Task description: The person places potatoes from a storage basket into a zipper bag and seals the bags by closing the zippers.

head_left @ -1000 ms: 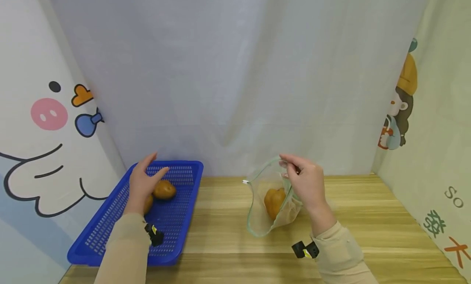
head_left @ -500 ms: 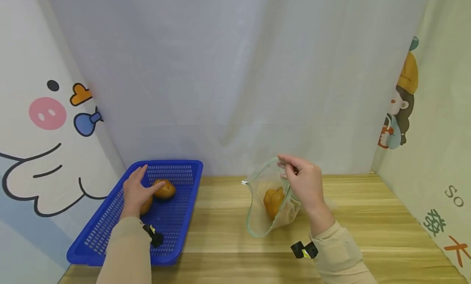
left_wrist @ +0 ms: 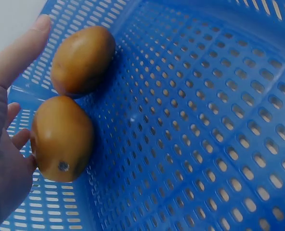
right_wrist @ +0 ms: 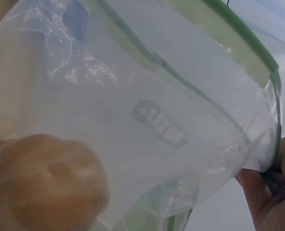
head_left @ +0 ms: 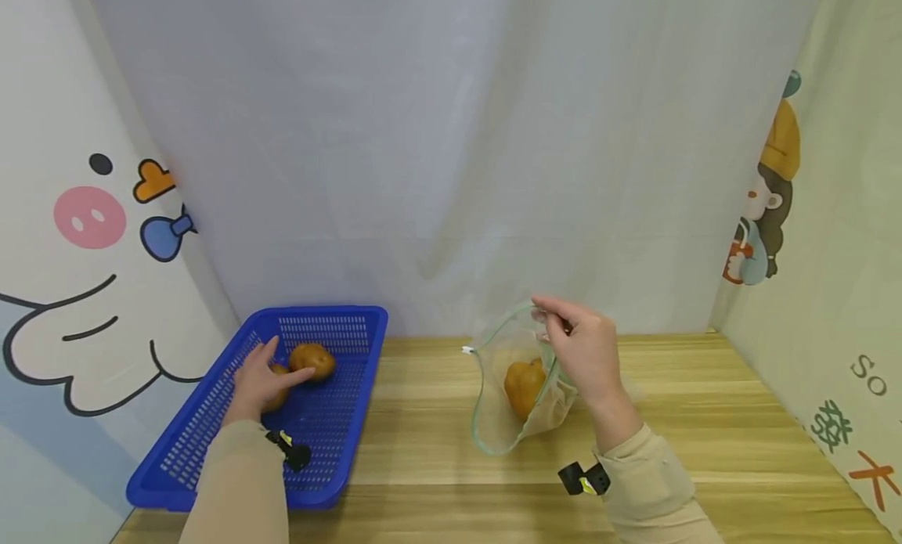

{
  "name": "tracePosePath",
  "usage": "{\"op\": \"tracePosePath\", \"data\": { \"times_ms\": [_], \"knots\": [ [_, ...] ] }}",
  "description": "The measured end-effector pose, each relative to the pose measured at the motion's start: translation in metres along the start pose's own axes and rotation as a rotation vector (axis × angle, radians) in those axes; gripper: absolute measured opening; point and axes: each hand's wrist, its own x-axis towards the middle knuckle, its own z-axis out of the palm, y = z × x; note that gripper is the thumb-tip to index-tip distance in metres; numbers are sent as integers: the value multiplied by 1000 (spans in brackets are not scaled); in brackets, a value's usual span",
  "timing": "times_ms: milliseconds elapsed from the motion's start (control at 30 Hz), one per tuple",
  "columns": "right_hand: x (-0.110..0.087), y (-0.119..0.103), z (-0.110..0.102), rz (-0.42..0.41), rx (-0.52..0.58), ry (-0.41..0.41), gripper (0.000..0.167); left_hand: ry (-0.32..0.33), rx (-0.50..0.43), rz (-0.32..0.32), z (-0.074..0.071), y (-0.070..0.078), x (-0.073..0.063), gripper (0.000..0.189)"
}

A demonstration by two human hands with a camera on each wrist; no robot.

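Right hand: grip clamped on rim of clear zip bag, thumb and forefinger together at the top edge. Likely pinched there to hold the mouth up and wide, since film this limp would probably sag. Left hand: grip apart, thumb spread away, fingertips against or just beside the outer side of the nearer potato; contact can't be confirmed. Thumb stands off from it, so not clamped. Spread like that, presumably, to span a round body.

Farther potato lies just beside it, touching or nearly so, both in blue basket against one side wall. Raised walls probably stop them rolling.

In the bag: lumpy brown produce, blurred by film, can't tell if one piece or more; its weight seems to anchor the bag. White slider sits at the mouth's left corner, rim gaping toward the basket side.

Basket and bag both on wood-grain table, well apart, one per hand, which seems to suit two-handed work. Pale curtain behind.
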Motion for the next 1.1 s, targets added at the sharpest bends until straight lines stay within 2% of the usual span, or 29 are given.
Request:
{"op": "tracePosePath", "data": {
  "times_ms": [333, 433, 633, 800, 900, 1100],
  "knots": [
    [0, 3, 1, -10, 7, -3, 23, -42, -35, 11, 13, -15, 2, 118],
    [0, 3, 1, -11, 5, -4, 23, -71, -20, 12, 13, -13, 0, 113],
    [1, 3, 0, -7, -8, -5, 23, -96, -25, 84, 15, -11, -1, 99],
    [0, 2, 0, 5, -5, -6, 24, -115, -35, 101, 16, -12, -1, 90],
    [1, 2, 0, 3, -8, -5, 24, -105, -54, 130, 15, -11, 0, 83],
    [1, 4, 1, -10, -14, 0, 24, -15, -78, 202, 14, -10, 4, 73]
  ]
}}
